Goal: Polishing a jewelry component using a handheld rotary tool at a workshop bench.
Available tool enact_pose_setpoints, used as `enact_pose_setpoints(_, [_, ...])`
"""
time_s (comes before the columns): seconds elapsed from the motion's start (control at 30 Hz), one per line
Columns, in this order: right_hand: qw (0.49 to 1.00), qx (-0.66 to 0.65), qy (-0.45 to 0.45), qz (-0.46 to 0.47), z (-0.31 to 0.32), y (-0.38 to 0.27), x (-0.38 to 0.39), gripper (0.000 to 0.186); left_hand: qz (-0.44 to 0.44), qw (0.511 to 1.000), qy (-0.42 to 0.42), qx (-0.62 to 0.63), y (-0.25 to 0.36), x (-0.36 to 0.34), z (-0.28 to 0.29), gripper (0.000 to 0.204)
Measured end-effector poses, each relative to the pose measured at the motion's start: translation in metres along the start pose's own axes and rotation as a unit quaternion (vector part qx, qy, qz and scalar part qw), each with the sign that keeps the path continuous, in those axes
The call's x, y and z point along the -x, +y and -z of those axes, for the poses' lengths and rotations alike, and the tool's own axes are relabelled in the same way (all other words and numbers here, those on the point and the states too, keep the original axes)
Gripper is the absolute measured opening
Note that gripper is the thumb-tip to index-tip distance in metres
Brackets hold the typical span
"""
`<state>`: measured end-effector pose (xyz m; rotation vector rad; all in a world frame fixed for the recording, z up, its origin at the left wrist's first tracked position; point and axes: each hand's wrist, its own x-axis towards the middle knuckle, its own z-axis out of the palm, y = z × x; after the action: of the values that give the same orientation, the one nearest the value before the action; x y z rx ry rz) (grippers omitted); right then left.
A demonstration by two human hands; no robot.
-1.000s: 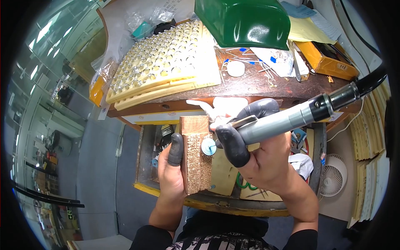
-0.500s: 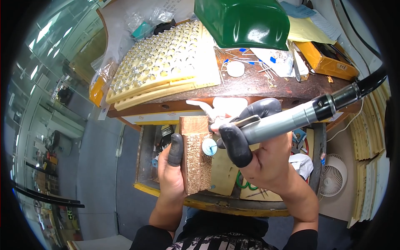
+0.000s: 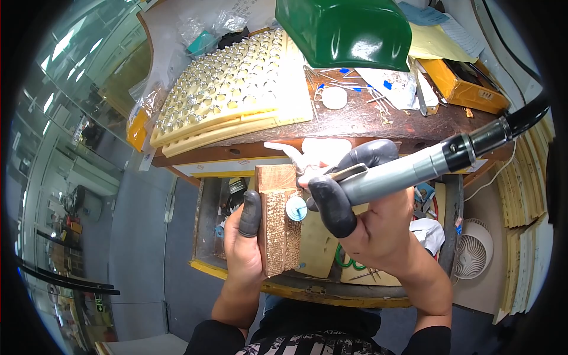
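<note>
My left hand (image 3: 242, 242), its thumb in a black finger cover, grips a worn wooden block (image 3: 277, 231) whose lower part is rough and pitted. My right hand (image 3: 367, 219), with black covers on thumb and finger, is closed on a silver rotary handpiece (image 3: 414, 172) with a black cable. A pale blue disc (image 3: 296, 208) at the tool's tip lies against the block's right side; whether it touches is unclear. Some fingertips are hidden behind the block and tool. A pale object (image 3: 322, 151) behind them is washed out by glare.
Trays of small shiny pieces (image 3: 219, 89), a green hood (image 3: 343, 29), scattered thin metal bits (image 3: 378, 100) and an orange box (image 3: 455, 89) occupy the bench. Below is an open drawer (image 3: 201, 264) with green scissors (image 3: 341, 258). A white fan (image 3: 473, 248) stands right; glass partitions line the left.
My right hand and handpiece shift very slightly back and forth beside the block. My left hand and the block stay almost still.
</note>
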<state>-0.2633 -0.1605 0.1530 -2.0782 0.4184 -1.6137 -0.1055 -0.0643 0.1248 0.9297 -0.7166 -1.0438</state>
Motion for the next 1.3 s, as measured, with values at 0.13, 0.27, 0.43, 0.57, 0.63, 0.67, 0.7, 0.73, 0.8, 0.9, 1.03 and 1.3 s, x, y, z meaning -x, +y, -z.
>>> enact_pose_setpoints(0.13, [1.0,-0.017,0.002,-0.018,-0.0005,-0.0024,0.0005,0.005,-0.005,1.0,0.003,0.01,0.0003,0.0008,-0.0004,0.048])
enact_pose_setpoints(0.27, [1.0,-0.015,0.001,-0.016,-0.0003,-0.0019,0.0015,0.005,0.0,1.0,0.004,0.007,0.0012,0.0004,-0.0012,0.047])
enact_pose_setpoints(0.43, [1.0,-0.017,0.001,-0.024,-0.0003,-0.0018,0.0026,0.005,0.0,1.0,0.008,0.007,-0.0002,0.0005,-0.0001,0.048])
enact_pose_setpoints(0.57, [1.0,-0.002,0.009,0.006,0.0001,-0.0002,0.0011,0.005,-0.005,1.0,0.013,0.01,-0.0014,0.0014,0.0019,0.049])
enact_pose_setpoints(0.63, [1.0,0.005,0.005,0.01,0.0005,0.0009,0.0011,0.005,-0.004,1.0,0.014,0.015,-0.0022,0.0016,0.0018,0.049])
enact_pose_setpoints(0.67, [1.0,-0.004,0.0,0.006,0.0006,0.0028,0.002,0.006,-0.004,1.0,0.014,0.02,-0.0029,0.0014,0.0017,0.049])
enact_pose_setpoints(0.7, [1.0,-0.013,-0.004,0.002,0.0005,0.0041,0.0028,0.007,-0.003,1.0,0.014,0.02,-0.0032,0.0012,0.0021,0.049])
enact_pose_setpoints(0.73, [1.0,-0.013,-0.004,0.001,0.0003,0.0042,0.0032,0.007,-0.001,1.0,0.013,0.021,-0.0031,0.0011,0.0025,0.049])
enact_pose_setpoints(0.8, [1.0,-0.01,0.004,0.001,-0.0001,0.004,0.004,0.008,0.002,1.0,0.013,0.021,-0.0038,0.0009,0.0029,0.049])
enact_pose_setpoints(0.9, [1.0,-0.015,0.005,0.009,-0.0007,0.0044,0.0022,0.009,-0.005,1.0,0.02,0.02,-0.0041,0.0018,0.0044,0.049])
enact_pose_setpoints(1.03, [1.0,-0.008,0.005,0.009,0.0001,0.0042,0.0016,0.009,-0.002,0.999,0.027,0.024,-0.005,0.0017,0.0038,0.049])
enact_pose_setpoints(1.3, [1.0,0.001,0.004,0.013,-0.0001,0.0044,0.0023,0.008,-0.001,0.999,0.029,0.024,-0.0057,0.0015,0.0056,0.049])
